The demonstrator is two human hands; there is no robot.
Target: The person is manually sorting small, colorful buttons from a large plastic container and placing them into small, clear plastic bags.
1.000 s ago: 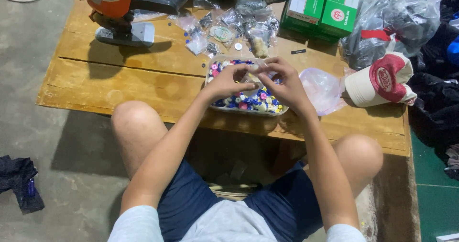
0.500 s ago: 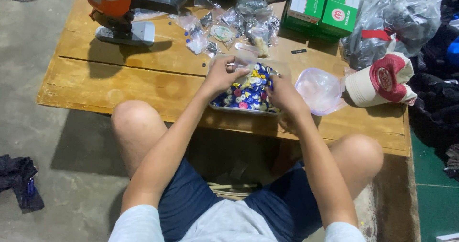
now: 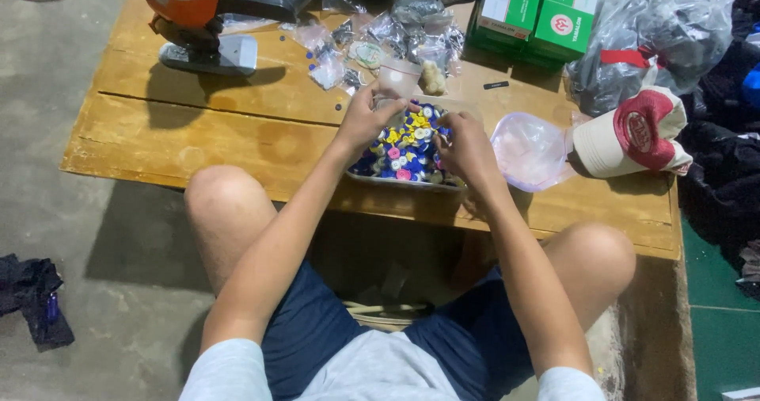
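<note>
Head view looks down on a low wooden table (image 3: 237, 124) with the person's bare knees at its near edge. Behind, green boxes (image 3: 538, 9) stand beside a grey plastic sack (image 3: 649, 29); an orange tool (image 3: 190, 5) sits at the far left, a red-and-cream cap (image 3: 633, 132) at the right, and a clear bag (image 3: 530, 148) lies just beside the tray (image 3: 400, 179).

Half a second back the tray was tipped up toward the person between both hands; a second back it lay flat while the fingers worked above it. Now it lies flat again at the near edge, full of blue, yellow, pink and white buttons (image 3: 408, 144), so the heap has likely been shaken and resettled for picking.

Both forearms reach straight forward from the lap and converge over the tray. The left hand (image 3: 368, 116) curls over the far left rim, fingers pinched on a small clear packet (image 3: 396, 80). The right hand (image 3: 463, 148) rests palm down among the buttons, fingers bent; whether it grips one, I cannot tell.
</note>
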